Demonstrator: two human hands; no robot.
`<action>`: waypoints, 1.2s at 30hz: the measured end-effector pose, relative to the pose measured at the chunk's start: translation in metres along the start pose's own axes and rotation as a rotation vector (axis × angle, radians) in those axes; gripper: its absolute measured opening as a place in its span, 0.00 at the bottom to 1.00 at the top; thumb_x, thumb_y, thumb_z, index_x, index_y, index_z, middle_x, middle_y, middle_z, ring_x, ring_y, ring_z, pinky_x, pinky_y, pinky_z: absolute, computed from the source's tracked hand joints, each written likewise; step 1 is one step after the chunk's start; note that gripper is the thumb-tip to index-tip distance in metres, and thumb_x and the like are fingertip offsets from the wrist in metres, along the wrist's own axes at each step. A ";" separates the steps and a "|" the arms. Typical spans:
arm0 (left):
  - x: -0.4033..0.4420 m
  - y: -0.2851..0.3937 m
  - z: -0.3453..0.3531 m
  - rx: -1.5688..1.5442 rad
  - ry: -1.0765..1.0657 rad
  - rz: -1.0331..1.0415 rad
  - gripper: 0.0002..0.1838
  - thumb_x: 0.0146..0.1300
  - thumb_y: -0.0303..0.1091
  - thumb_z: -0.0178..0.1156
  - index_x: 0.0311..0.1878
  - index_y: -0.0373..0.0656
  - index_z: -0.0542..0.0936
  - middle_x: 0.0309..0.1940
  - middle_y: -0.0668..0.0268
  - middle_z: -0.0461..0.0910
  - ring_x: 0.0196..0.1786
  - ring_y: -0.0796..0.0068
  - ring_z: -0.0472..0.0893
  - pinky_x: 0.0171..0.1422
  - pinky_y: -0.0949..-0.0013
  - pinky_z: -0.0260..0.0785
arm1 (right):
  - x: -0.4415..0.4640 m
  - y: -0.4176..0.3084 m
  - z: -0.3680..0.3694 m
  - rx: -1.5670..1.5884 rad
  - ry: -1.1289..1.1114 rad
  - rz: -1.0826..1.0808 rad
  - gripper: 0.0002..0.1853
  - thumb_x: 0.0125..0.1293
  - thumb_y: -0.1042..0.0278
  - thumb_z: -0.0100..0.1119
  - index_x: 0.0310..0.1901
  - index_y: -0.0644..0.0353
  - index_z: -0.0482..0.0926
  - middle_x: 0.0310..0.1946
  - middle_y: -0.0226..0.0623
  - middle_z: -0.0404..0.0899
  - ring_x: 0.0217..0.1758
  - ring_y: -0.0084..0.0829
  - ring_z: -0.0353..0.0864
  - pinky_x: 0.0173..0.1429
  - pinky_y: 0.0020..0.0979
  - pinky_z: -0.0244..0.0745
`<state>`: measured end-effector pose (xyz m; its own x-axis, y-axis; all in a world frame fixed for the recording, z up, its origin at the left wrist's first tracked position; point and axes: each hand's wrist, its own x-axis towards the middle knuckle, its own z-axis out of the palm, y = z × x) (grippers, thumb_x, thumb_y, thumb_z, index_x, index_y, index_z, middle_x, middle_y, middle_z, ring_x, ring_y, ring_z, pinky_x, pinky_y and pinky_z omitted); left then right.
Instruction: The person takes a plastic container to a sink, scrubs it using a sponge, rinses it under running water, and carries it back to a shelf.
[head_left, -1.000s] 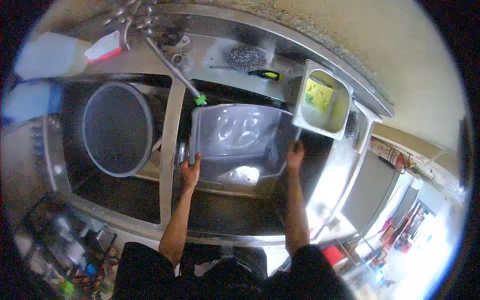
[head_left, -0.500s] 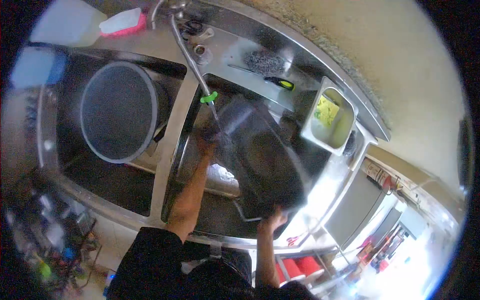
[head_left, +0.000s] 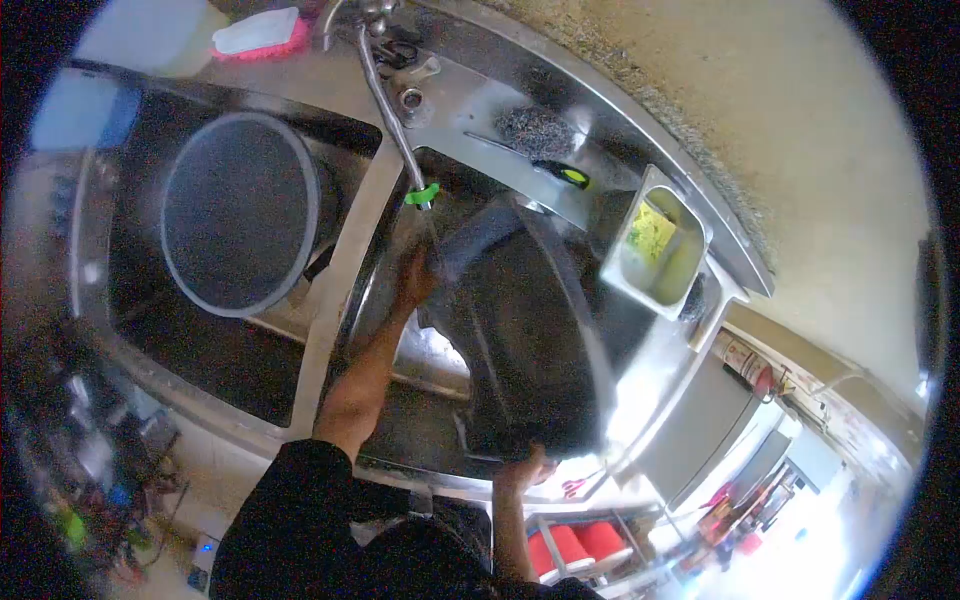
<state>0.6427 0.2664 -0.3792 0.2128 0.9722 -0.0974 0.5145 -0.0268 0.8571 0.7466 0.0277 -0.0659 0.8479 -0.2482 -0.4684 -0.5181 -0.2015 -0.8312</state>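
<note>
A large dark rectangular pan (head_left: pixel 535 340) is held tilted over the right sink basin (head_left: pixel 400 440). My left hand (head_left: pixel 415 282) grips its upper left side, the fingertips partly hidden by shadow and blur. At the pan's lower edge, my right hand (head_left: pixel 525 470) is closed around the rim. Just above my left hand ends the metal faucet spout (head_left: pixel 390 115), with a green fitting (head_left: pixel 422 194) at its tip. What looks like a thin stream of water runs from it toward the pan.
A big round grey-rimmed vessel (head_left: pixel 240 215) stands in the left basin. On the back ledge lie a steel scrubber (head_left: pixel 540 133), a black-and-green handled tool (head_left: pixel 560 173) and a metal container (head_left: pixel 668 280) with a yellow sponge (head_left: pixel 652 232). A pink-and-white brush (head_left: pixel 258 35) sits at top left.
The pan has turned a little and its lower end has shifted down and left, together with my right hand. My left hand keeps its hold near the spout.
</note>
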 end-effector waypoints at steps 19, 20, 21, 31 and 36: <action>-0.133 0.102 -0.148 -0.501 -0.070 -0.780 0.11 0.46 0.22 0.56 0.36 0.37 0.80 0.28 0.69 0.78 0.31 0.73 0.76 0.35 0.66 0.68 | 0.235 0.052 0.114 -1.356 -0.574 -1.061 0.30 0.59 0.53 0.59 0.59 0.63 0.68 0.60 0.59 0.64 0.65 0.53 0.63 0.66 0.50 0.60; -0.133 0.126 -0.152 -0.561 0.016 -0.844 0.11 0.44 0.21 0.55 0.34 0.37 0.79 0.27 0.70 0.77 0.30 0.74 0.75 0.34 0.67 0.67 | 0.206 0.058 0.126 -1.438 -0.541 -1.197 0.32 0.62 0.51 0.53 0.63 0.63 0.62 0.65 0.59 0.57 0.69 0.53 0.56 0.68 0.54 0.54; -0.132 0.143 -0.156 -0.622 0.107 -0.904 0.11 0.42 0.20 0.54 0.32 0.37 0.78 0.26 0.70 0.75 0.28 0.75 0.74 0.32 0.68 0.66 | 0.177 0.063 0.139 -1.516 -0.505 -1.336 0.35 0.65 0.49 0.48 0.68 0.62 0.56 0.69 0.59 0.49 0.73 0.52 0.48 0.70 0.58 0.47; -0.159 0.224 -0.144 -0.558 0.397 -1.076 0.17 0.43 0.17 0.54 0.40 0.35 0.77 0.38 0.64 0.76 0.40 0.70 0.73 0.46 0.69 0.66 | 0.110 0.176 0.223 -1.573 -0.958 -0.969 0.34 0.68 0.49 0.43 0.67 0.64 0.56 0.70 0.51 0.49 0.74 0.48 0.46 0.72 0.53 0.44; -0.176 0.220 -0.147 -0.403 0.280 -0.803 0.20 0.46 0.19 0.55 0.46 0.44 0.72 0.31 0.72 0.72 0.31 0.75 0.71 0.35 0.70 0.65 | 0.147 0.154 0.202 -0.778 -1.310 -0.217 0.31 0.70 0.52 0.42 0.67 0.64 0.57 0.70 0.48 0.52 0.74 0.44 0.50 0.73 0.47 0.46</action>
<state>0.5961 0.1240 -0.0990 -0.3153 0.6865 -0.6552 0.0831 0.7077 0.7016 0.8142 0.1511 -0.3231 0.1973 0.7463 -0.6357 0.0494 -0.6551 -0.7539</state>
